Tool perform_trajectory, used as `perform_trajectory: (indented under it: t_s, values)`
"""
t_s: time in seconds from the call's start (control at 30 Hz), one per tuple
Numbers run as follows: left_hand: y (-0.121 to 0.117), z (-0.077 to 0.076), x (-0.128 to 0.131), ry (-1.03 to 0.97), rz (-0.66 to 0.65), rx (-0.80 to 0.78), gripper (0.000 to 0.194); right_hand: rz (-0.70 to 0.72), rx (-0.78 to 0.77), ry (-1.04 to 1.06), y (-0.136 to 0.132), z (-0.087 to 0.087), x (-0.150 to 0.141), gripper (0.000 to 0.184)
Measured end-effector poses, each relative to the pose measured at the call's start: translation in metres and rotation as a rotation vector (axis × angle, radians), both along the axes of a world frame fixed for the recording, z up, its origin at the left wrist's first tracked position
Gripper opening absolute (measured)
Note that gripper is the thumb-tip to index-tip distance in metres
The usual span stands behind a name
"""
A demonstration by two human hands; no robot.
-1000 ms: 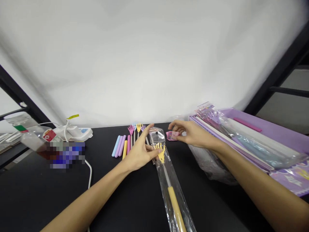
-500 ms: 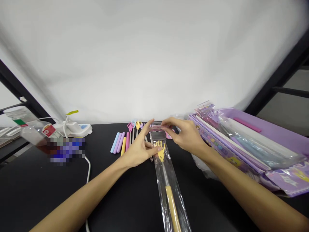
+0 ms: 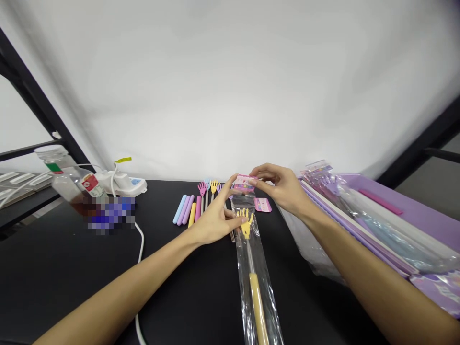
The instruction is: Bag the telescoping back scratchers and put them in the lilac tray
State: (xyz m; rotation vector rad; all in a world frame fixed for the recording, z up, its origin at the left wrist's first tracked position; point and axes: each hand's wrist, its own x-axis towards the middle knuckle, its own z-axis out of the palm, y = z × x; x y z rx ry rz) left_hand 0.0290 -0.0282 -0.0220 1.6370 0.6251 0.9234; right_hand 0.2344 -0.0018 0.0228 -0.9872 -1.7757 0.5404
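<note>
My left hand (image 3: 215, 215) rests at the upper end of a transparent plastic bag (image 3: 257, 287), with its fingers on the bag's edge. Inside lies a telescopic back scratcher with a yellow hand-shaped head (image 3: 246, 224) and a pale wooden-looking handle (image 3: 258, 306). My right hand (image 3: 276, 187) pinches a small pink printed card (image 3: 244, 183) just above the bag's mouth. A second pink card (image 3: 262, 204) lies on the table close below that hand. Behind my left hand stand several pastel back scratchers (image 3: 208, 189) beside several pastel handles (image 3: 185, 210).
A black table (image 3: 72, 268) runs under everything. A plastic bottle (image 3: 66, 179), a white power strip (image 3: 122, 183) and its white cable are at the left. Lilac packaged goods in a lilac box (image 3: 381, 211) fill the right. A white wall stands behind.
My right hand has raised the pink card to the bag's mouth, and a second pink card shows on the table. The view has tilted slightly, shifting the table items to the right.
</note>
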Motion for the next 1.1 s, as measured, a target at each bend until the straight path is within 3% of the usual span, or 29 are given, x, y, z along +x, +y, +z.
perform_trajectory:
  t_s: [0.47,0.6,0.73,0.93,1.1]
  values:
    - [0.007,0.006,-0.003,0.025,0.017,0.009,0.104,0.114,-0.124,-0.191,0.016,0.021,-0.002,0.027]
    - [0.012,0.007,-0.003,0.034,0.043,0.04,0.107,0.06,-0.092,-0.159,0.019,0.023,0.0,0.027]
    - [0.025,0.011,0.0,0.093,0.077,0.04,0.1,0.096,-0.061,-0.074,0.022,0.026,0.002,0.031]
    - [0.038,0.024,0.007,0.157,0.015,0.008,0.09,0.093,0.037,-0.051,0.023,0.033,0.011,0.027]
    - [0.036,0.024,0.008,0.127,-0.03,0.029,0.085,0.13,0.025,-0.098,0.022,0.032,0.013,0.026]
